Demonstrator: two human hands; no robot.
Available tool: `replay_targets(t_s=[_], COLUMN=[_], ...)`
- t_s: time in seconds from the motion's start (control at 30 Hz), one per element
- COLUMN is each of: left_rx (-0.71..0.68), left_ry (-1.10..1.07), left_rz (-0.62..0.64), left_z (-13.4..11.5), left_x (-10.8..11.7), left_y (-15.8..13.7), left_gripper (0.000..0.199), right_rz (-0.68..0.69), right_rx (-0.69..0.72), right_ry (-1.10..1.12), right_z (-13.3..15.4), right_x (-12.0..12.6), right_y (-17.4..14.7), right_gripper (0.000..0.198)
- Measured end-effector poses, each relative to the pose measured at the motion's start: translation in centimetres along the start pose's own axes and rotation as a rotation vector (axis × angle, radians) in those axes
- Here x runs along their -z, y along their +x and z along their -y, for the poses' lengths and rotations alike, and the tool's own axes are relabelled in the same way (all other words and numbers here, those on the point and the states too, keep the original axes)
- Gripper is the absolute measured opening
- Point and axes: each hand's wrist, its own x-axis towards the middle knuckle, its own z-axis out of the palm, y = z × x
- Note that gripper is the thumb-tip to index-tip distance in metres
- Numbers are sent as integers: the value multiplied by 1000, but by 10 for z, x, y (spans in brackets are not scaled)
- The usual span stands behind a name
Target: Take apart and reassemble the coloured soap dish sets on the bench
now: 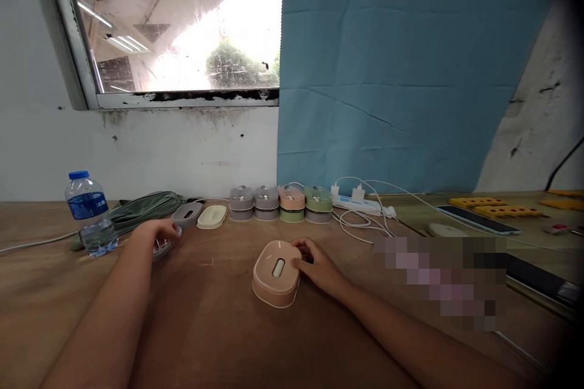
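My right hand grips the right edge of a pink plastic box, its thumb at the top and its fingers curled at the far side. The box has rounded corners and a slot in its top with a pale oblong piece in it. Farther left, my left hand has its fingers closed over a small clear-looking plastic piece, mostly hidden by the hand. Just beyond that hand lie a grey slotted part and a cream oval part.
Several two-tier boxes, grey, pink-and-green and green-and-grey, line the wall. A water bottle and green bag stand left. A power strip, cables and a phone lie right, near a pixelated patch.
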Motion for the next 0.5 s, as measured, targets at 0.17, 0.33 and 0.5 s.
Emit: replay_targets(t_s=[0.17,0.33,0.5], left_rx=[11,-29,-123], left_ry=[37,45,95], left_rz=[15,56,-41], left_z=[2,7,6], left_x=[-1,-8,-9], left_y=[1,9,10], left_gripper=[22,21,16], right_rz=[1,1,5], right_rx=[9,2,-2], right_ry=[-3,4,3], right_z=[0,0,-1], right_x=[0,0,0], right_y=[-1,0,0], right_gripper=[25,26,26])
